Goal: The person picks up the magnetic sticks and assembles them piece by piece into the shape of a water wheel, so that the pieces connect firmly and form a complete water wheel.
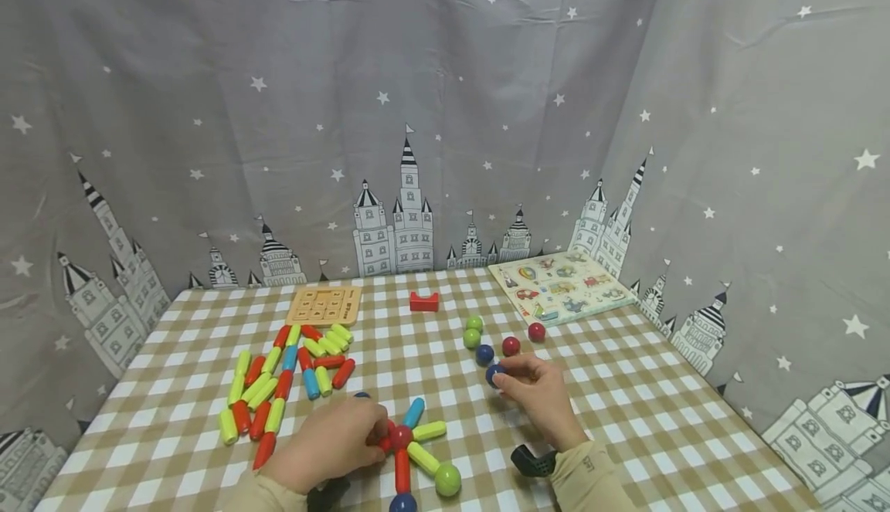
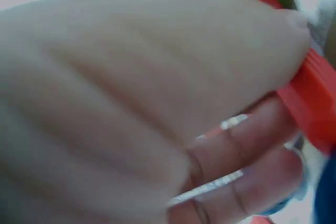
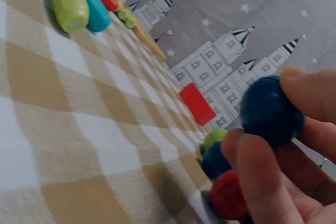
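My right hand (image 1: 545, 396) pinches a dark blue ball (image 1: 494, 374) between thumb and fingers; in the right wrist view the ball (image 3: 271, 110) appears lifted above the cloth. With thumb and fingers my left hand (image 1: 327, 439) holds a red rod (image 2: 312, 103) that joins a red ball (image 1: 400, 437). From that red ball spread a blue rod (image 1: 414, 412), two yellow-green rods and another red rod (image 1: 402, 471). A green ball (image 1: 448, 479) caps one yellow-green rod, and a blue ball (image 1: 403, 503) ends the red one. My left hand partly hides another dark blue ball (image 1: 362, 395).
Loose rods (image 1: 260, 390) in red, yellow-green and blue lie at the left. Beyond my right hand sit two green balls (image 1: 472, 338), a blue ball (image 1: 484, 354) and two red balls (image 1: 511, 346). Farther back are a number puzzle (image 1: 324, 306), a red block (image 1: 424, 303) and a picture board (image 1: 563, 286).
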Tool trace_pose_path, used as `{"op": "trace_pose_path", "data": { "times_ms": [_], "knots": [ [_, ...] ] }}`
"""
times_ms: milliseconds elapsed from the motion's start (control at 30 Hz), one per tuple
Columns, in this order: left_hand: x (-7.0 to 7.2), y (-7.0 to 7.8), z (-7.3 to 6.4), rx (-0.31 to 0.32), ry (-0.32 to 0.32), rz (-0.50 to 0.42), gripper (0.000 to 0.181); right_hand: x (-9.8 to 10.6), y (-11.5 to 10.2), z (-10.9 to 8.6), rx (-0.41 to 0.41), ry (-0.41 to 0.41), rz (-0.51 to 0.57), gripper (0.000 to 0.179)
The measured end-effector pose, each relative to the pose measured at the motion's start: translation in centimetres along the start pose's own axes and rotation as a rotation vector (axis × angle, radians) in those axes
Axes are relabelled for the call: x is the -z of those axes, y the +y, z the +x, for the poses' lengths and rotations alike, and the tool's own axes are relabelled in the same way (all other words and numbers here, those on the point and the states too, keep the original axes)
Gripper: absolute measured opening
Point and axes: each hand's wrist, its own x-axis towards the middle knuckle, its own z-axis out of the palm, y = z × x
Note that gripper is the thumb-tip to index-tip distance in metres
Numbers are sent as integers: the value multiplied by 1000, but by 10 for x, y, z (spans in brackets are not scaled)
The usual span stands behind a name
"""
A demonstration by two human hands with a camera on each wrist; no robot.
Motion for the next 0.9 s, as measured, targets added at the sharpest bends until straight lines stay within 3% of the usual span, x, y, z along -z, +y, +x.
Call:
{"op": "trace_pose_path", "data": {
  "times_ms": [167, 300, 433, 533, 767, 900],
  "knots": [
    [-11, 31, 11, -40, 99, 34, 11, -2, 0, -3, -76, -117, -38, 39],
    [-27, 48, 30, 4, 156, 72, 15, -4, 2, -2, -72, -175, -95, 37],
    [-33, 43, 40, 83, 143, 75, 19, -6, 8, 0, -58, -236, -119, 35],
    [-34, 37, 44, 109, 109, 15, 20, -9, 12, 1, -56, -257, -125, 33],
    [-39, 34, 43, 129, 132, -69, 20, -29, 13, -3, -39, -299, -93, 31],
    [-38, 35, 42, 138, 135, -83, 20, -34, 12, -6, 9, -282, -151, 31]
  ]
}}
